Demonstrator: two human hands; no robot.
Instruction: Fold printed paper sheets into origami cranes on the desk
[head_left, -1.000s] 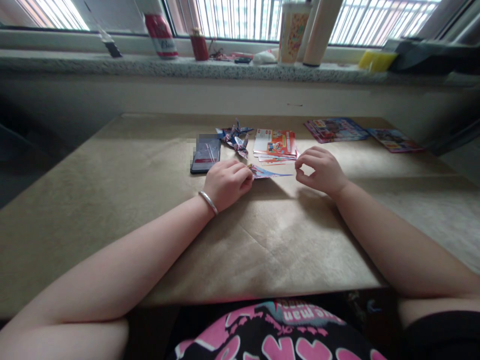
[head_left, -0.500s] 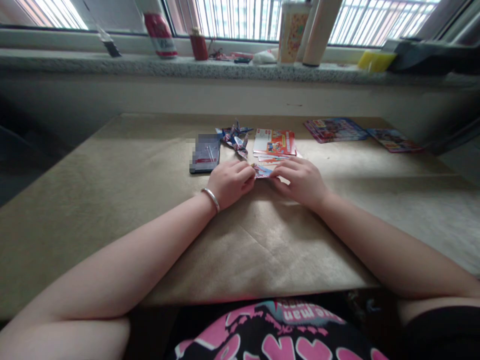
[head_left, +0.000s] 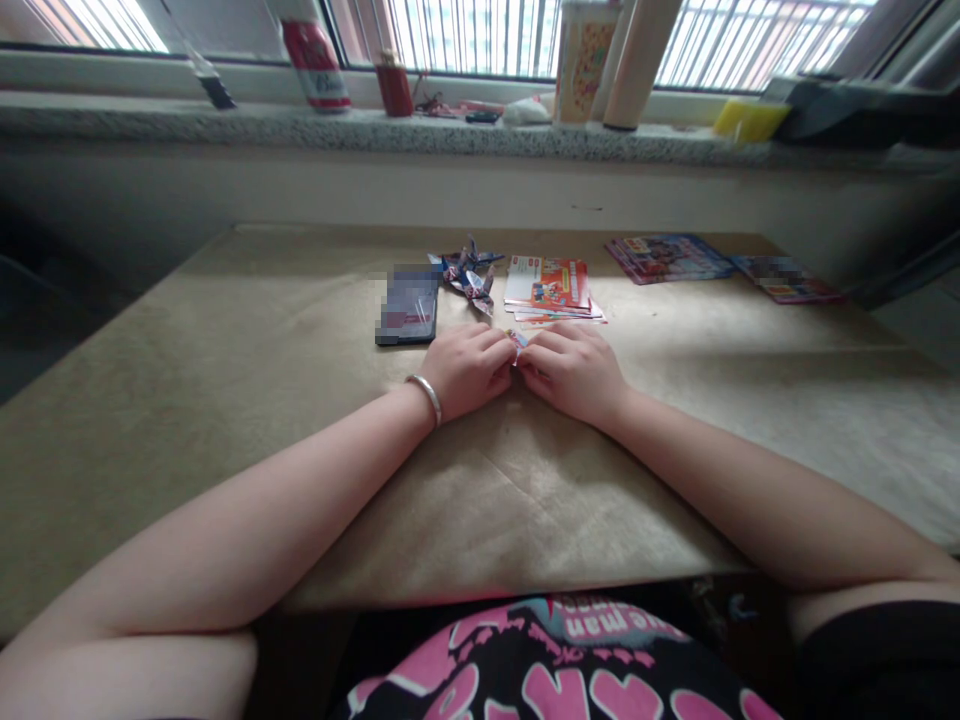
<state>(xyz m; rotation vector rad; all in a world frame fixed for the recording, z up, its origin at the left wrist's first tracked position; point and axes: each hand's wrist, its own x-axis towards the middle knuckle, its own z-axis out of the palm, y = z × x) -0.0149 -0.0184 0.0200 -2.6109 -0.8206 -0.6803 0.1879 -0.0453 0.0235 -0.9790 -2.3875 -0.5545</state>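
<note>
We angle both forearms (head_left: 322, 480) inward across the table (head_left: 187, 400). Knuckles up, our left hand (head_left: 466, 370) and right hand (head_left: 576, 372) pinch the paper (head_left: 519, 343) between them, on the near side of the cards (head_left: 559, 283).

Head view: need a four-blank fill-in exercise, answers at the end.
1. The number of hands at the paper is ____.
2. Of the left hand and right hand, only the ____ has a bracelet at its wrist.
3. The folded shapes lie ____ the phone and the card stack.
4. The big letters are ____.

Missing: two; left; between; pink.
</note>
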